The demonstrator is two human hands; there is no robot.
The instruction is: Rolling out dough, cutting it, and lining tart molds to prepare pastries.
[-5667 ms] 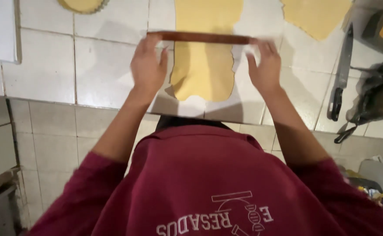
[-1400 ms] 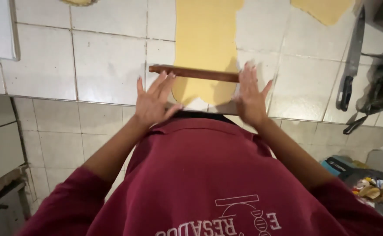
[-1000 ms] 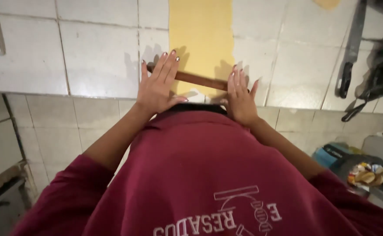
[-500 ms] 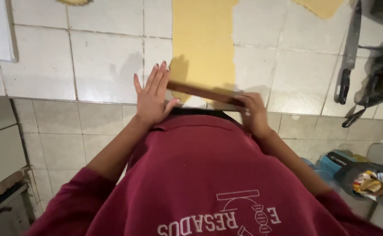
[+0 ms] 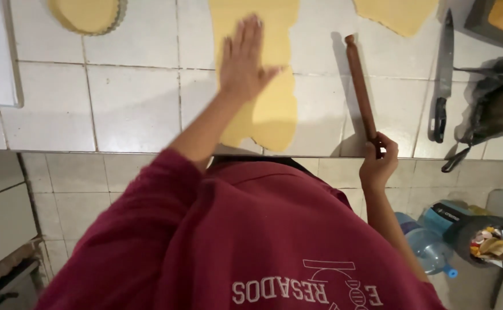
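- My right hand (image 5: 379, 162) is closed around the near end of the rolling pin (image 5: 361, 86). My fingers are curled tight on it, right at the front edge of the worktop (image 5: 131, 109).
- The rolling pin is a thin brown stick. It lies on the white tiles and points away from me, toward the back of the worktop. It is beside the dough, not on it.
- My left hand (image 5: 243, 60) is wide open and flat, fingers spread. It holds nothing. It rests on top of the long dough sheet (image 5: 271, 109).
- The long dough sheet is yellow. It runs from the back of the worktop to the front edge, right in front of me. It looks thin and flat, so I think most of the rolling is done.
- I think what is left is smoothing it and cutting or lifting it. The sheet is in one piece with wavy edges.
- Another piece of dough (image 5: 397, 14) lies at the back, to the right.
- A round tart pan (image 5: 88, 14) with dough in it sits at the back left corner, so one is filled.
- A knife (image 5: 442, 80) lies to the right of the rolling pin.
- A dark bag (image 5: 495, 103) sits at the right edge.
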